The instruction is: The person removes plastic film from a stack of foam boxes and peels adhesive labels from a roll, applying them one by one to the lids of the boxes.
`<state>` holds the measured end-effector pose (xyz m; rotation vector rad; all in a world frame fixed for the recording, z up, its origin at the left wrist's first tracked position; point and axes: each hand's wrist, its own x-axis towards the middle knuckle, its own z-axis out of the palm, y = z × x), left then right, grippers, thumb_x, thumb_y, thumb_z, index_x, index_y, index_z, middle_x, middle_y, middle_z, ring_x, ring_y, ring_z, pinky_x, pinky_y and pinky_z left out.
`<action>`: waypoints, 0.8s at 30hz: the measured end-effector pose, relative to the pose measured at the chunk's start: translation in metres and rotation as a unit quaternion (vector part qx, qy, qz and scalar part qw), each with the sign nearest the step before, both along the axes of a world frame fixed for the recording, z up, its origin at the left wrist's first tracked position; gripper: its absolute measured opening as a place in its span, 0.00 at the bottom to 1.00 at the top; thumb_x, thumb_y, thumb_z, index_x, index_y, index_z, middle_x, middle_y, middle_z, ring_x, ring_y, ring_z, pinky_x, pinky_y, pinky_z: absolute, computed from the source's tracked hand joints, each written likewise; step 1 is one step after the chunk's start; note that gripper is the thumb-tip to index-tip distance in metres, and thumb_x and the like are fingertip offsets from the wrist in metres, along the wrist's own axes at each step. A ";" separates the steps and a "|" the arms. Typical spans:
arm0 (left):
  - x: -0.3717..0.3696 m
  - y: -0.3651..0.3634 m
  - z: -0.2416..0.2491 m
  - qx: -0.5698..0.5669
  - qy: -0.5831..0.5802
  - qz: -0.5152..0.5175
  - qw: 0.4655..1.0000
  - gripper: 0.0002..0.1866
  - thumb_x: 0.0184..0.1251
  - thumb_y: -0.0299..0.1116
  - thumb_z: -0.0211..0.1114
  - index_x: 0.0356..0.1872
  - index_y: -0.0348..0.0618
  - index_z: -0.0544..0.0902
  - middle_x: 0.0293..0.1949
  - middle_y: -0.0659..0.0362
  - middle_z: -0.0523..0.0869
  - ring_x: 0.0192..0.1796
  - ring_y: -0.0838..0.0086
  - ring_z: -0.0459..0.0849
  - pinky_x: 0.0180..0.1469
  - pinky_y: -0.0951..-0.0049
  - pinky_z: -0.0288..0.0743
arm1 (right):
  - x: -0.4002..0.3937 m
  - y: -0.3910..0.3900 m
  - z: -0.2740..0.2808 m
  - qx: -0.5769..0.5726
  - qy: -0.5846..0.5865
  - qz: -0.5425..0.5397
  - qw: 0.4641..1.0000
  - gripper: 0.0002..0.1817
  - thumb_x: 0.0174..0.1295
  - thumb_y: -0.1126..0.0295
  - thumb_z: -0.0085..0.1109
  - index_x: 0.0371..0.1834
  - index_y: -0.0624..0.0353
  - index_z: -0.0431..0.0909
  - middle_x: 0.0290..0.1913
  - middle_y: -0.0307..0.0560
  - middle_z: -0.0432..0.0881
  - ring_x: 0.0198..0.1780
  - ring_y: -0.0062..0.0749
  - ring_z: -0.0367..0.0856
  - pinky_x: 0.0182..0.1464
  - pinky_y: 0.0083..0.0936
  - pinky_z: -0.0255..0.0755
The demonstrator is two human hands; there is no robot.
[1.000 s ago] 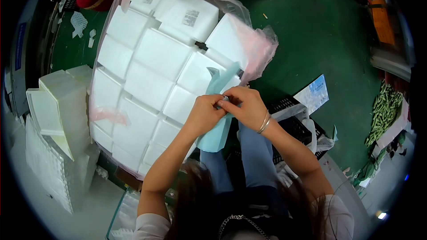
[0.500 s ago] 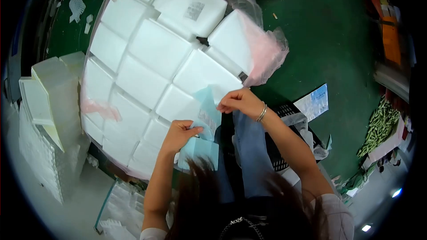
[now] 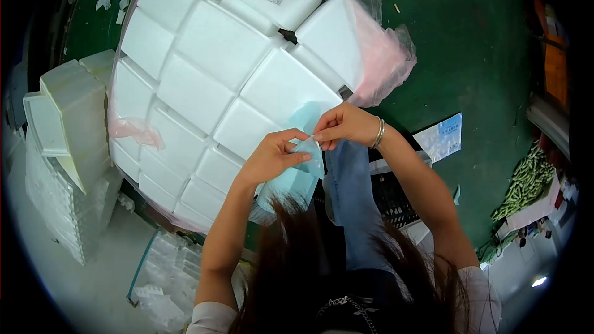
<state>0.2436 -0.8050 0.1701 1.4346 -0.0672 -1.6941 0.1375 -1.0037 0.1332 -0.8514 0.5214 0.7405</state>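
A thin light blue plastic bag (image 3: 288, 182) hangs in front of my body, its upper part lying against the white boxes. My left hand (image 3: 273, 156) is closed on the bag, thumb pressed over a fold. Close beside it, my right hand (image 3: 348, 125) pinches the bag's edge between thumb and fingers. The fingertips of both hands nearly meet. Whatever the bag contains cannot be made out. Just beyond my hands are white foam-like boxes (image 3: 219, 43), packed tightly in rows inside a clear and pink plastic wrap (image 3: 393, 59).
A black crate (image 3: 396, 195) stands at my right leg, near a blue-and-white printed sheet (image 3: 442, 136). Stacked white foam pieces (image 3: 77, 117) stand at the left. Green pods (image 3: 529, 176) lie in a heap at the far right. The floor (image 3: 458, 37) is green.
My left hand has moved up and right towards my right hand, bunching the bag. My right hand has shifted slightly up and right. The view has shifted a little.
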 end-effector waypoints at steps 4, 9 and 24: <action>0.000 0.015 -0.003 0.033 -0.007 0.027 0.999 0.14 0.59 0.20 0.66 0.47 0.37 0.79 0.28 0.57 0.85 0.30 0.82 0.81 0.31 0.82 0.71 | -0.007 0.001 -0.005 0.005 0.029 -0.029 0.999 0.07 0.59 0.70 0.63 0.34 0.64 0.81 0.28 0.42 0.83 0.29 0.22 0.83 0.34 0.17 0.77; -0.002 0.123 -0.026 0.187 -0.032 0.190 0.963 0.15 0.57 0.25 0.67 0.47 0.38 0.79 0.27 0.59 0.84 0.27 0.80 0.81 0.30 0.80 0.75 | -0.023 0.017 -0.044 -0.034 0.049 -0.137 0.989 0.07 0.59 0.70 0.63 0.33 0.62 0.80 0.29 0.42 0.83 0.30 0.21 0.82 0.34 0.17 0.79; -0.041 0.228 -0.022 0.271 0.084 0.397 0.873 0.12 0.58 0.21 0.64 0.44 0.37 0.78 0.34 0.56 0.85 0.32 0.74 0.84 0.34 0.73 0.81 | 0.018 -0.030 -0.140 -0.771 -0.323 -0.045 0.547 0.14 0.49 0.81 0.58 0.41 0.63 0.75 0.57 0.51 0.76 0.55 0.46 0.74 0.55 0.34 0.70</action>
